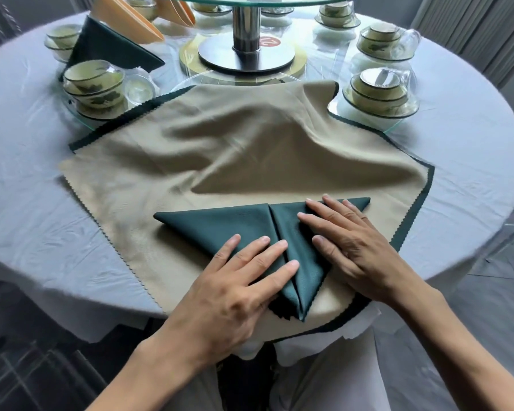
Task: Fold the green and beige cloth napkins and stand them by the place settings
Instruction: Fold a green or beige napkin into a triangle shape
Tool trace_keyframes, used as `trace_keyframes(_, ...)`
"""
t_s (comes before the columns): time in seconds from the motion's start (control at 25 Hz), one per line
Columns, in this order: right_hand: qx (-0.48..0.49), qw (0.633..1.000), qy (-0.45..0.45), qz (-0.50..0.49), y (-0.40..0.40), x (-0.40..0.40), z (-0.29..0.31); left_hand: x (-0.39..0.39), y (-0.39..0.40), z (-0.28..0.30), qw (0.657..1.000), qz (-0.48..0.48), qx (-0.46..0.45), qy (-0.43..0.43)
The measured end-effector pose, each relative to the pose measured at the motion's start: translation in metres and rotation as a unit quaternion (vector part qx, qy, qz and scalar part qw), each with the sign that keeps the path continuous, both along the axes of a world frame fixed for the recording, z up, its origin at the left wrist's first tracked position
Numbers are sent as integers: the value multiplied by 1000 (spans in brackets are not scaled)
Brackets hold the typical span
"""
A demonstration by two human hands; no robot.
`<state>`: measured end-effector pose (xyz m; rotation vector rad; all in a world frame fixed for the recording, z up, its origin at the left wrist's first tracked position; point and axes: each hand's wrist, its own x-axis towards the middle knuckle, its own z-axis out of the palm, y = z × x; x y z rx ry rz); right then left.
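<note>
A dark green napkin [220, 225] lies folded into a downward-pointing triangle, its two flaps meeting at a centre seam, near the table's front edge. It rests on a rumpled beige napkin [250, 149] spread wide, with another green cloth's zigzag edge [417, 203] showing beneath that. My left hand [238, 289] lies flat on the triangle's left flap, fingers apart. My right hand [347, 244] presses flat on the right flap. A folded green napkin [107, 46] and an orange folded napkin [131, 17] stand at the back left.
Stacked bowls and glasses [94, 87] stand left, with more place settings [380, 90] right. The lazy Susan's metal post [246, 28] and base rise at the centre back under a glass top. The grey tablecloth [27, 173] covers the round table.
</note>
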<state>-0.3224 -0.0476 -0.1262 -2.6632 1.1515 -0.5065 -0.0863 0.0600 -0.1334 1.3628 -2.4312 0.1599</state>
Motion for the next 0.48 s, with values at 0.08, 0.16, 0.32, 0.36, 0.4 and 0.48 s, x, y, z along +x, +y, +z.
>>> trace_keyframes(0.08, 7, 1000, -18, 1, 3, 1, 5, -4, 0, -1, 1000, 2, 10, 5)
trace_keyframes(0.16, 24, 1000, -6, 13, 8, 5, 8, -7, 1, -5, 999, -1, 42, -10)
trace_keyframes(0.32, -19, 994, 107, -5, 24, 19, -4, -11, 1, -5, 996, 7, 90, 23)
trace_keyframes(0.36, -26, 992, 124, -24, 25, 22, -5, -12, 1, -5, 996, 12, 86, 24)
trace_keyframes(0.4, -28, 990, 134, -42, 26, 25, -6, -13, 2, -5, 997, 14, 79, 15)
trace_keyframes(0.48, -23, 987, 145, -72, 27, 31, -5, -14, 5, -7, 997, 15, 68, -14)
